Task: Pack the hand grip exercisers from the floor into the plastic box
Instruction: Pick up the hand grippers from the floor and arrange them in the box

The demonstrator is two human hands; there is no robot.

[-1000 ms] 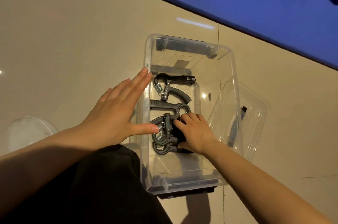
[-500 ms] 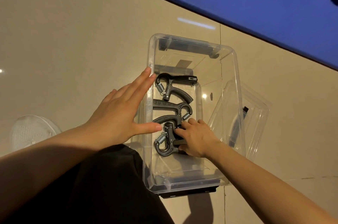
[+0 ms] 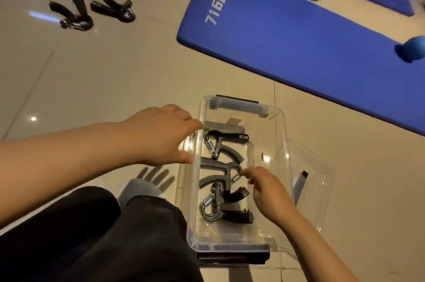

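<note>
Clear plastic box (image 3: 284, 143) holds three grey exercisers (image 3: 220, 173) (more on the far-left floor (image 3: 110, 9)); left hand (image 3: 158, 134) relaxed at its rim, right hand (image 3: 264, 187) pinching nothing visible

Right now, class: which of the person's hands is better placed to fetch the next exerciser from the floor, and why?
Probably the left hand: it is outside the plastic box, empty, on the side where the loose exercisers lie, upper left. The right hand is down inside the box beside the packed exercisers.
</note>
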